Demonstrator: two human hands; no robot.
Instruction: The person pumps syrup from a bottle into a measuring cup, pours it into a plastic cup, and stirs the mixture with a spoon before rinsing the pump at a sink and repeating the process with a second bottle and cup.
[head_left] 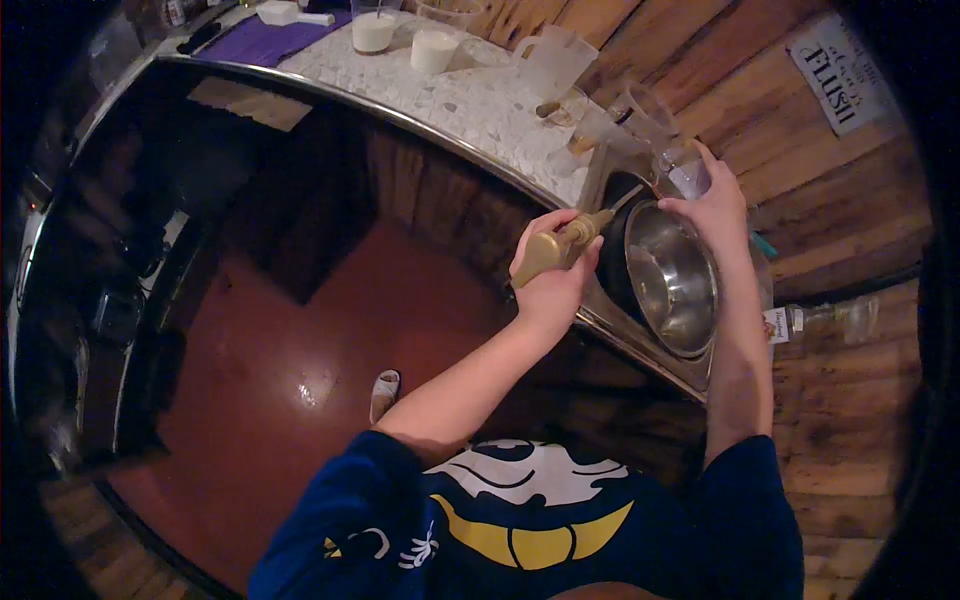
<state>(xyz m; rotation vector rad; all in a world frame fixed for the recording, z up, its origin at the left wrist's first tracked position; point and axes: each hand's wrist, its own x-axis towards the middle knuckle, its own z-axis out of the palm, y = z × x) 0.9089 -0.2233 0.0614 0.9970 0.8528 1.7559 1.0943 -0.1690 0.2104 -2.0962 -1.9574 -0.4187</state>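
Head view: a tan spouted bottle (556, 247) is gripped in the left hand (548, 285), fingers wrapped tight around its body. Its nozzle is tipped toward the near rim of a steel mixing bowl (672, 280) set on the metal-edged terrazzo counter (480, 105). At the bowl's far side a clear cup (688, 176) is held by the right hand (716, 208), fingers closed on its wall. Whether liquid is leaving the nozzle cannot be told.

Two cups of white liquid (373, 30) and a clear pitcher (556, 60) are seen farther along the counter, well apart from the bowl.

The step in hand is judged to be dispensing from the bottle at the bowl. For the next move, the nozzle would need to be brought squarely over the bowl or cup, and the cup steadied upright.
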